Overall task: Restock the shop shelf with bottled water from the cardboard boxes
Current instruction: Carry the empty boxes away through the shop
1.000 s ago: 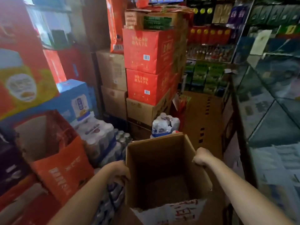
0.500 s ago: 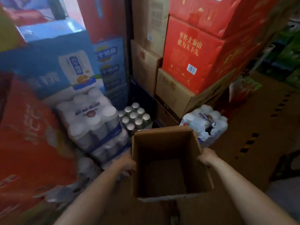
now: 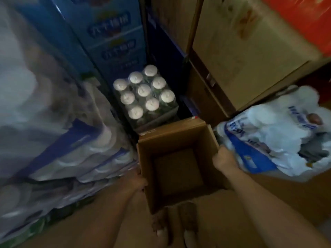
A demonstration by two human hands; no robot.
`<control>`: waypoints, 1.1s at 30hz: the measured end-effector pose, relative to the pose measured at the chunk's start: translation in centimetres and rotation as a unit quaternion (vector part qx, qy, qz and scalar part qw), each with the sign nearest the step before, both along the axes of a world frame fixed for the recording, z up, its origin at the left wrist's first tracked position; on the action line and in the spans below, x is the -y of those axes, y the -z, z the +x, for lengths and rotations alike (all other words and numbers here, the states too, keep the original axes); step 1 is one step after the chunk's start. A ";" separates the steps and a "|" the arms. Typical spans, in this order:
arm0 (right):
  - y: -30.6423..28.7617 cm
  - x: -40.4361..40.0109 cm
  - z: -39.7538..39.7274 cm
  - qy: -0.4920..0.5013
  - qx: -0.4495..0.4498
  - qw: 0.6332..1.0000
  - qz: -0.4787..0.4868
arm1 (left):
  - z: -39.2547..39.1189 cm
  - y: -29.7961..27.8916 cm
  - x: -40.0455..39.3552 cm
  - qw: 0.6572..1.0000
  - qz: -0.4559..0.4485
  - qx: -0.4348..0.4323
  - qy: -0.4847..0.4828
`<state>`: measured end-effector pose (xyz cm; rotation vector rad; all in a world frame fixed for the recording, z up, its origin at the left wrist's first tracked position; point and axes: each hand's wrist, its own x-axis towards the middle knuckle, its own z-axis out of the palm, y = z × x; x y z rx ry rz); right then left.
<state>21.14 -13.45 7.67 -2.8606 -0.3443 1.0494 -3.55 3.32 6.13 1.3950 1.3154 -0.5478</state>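
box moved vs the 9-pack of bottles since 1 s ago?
Yes. The box has come down and forward, its far flap now right at the 9-pack, both hands holding it.

Dim, bluish indoor light; heavy motion blur smears the shrink-wrapped packs [image 3: 53, 136] at left (edges bowed by the wide-angle lens).

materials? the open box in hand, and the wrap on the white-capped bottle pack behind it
Open box: looks like plain brown corrugated cardboard, matte, with folded flaps and a bare, empty inside. Bottle pack: seemingly clear, glossy plastic shrink film, since glare stretches over the nine white caps; the caps are probably plastic, though blur leaves that open.
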 end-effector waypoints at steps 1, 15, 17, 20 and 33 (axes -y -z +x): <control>1.6 -0.6 0.5 -0.007 -0.003 1.000 -0.002 | 0.3 1.6 -0.2 1.000 -0.012 0.003 -0.024; 11.5 -6.5 3.9 0.023 -0.049 0.995 0.078 | 3.2 10.9 -1.1 0.993 0.074 -0.060 -0.064; 11.4 -7.1 4.2 0.038 -0.056 0.995 0.071 | 3.5 10.6 -1.4 0.991 0.105 -0.069 -0.034; 10.6 -7.2 3.8 0.038 -0.053 0.995 0.078 | 3.0 10.3 -1.2 0.991 0.084 -0.071 -0.072; -1.0 -7.6 -1.4 -0.062 -0.062 0.991 0.097 | -0.9 -2.8 1.1 0.993 0.088 -0.066 0.050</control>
